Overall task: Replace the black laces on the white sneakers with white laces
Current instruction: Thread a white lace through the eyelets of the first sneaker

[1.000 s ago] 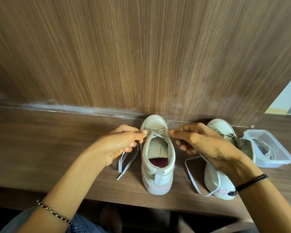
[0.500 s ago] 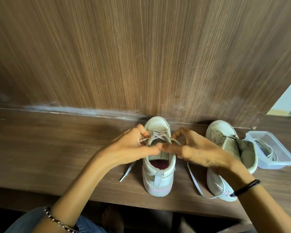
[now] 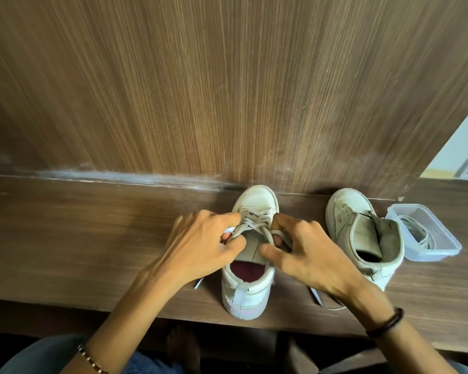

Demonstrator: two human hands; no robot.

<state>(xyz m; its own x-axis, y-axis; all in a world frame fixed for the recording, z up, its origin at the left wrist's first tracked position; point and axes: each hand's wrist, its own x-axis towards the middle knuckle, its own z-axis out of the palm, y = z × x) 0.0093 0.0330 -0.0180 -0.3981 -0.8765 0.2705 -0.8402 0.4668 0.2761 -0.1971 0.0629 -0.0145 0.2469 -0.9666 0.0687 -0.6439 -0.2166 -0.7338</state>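
sneaker [image 3: 243, 290] mid-lacing on the counter [image 3: 65, 238]
left grip [image 3: 200, 247] and right grip [image 3: 308, 255] each pinch the white lace [image 3: 257, 220] over its tongue, now further toward the toe than before; second sneaker [image 3: 343, 220] and container [image 3: 438, 252] unmoved.

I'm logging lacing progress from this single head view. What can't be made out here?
All in the head view:
Which eyelets the white lace is entering on the laced white sneaker: fingers of the left hand and right hand cover them.
The lace's free ends: mostly under the hands.
What coils inside the clear plastic box: too small, blurred by its walls.
Part of the second white sneaker: behind the right hand.
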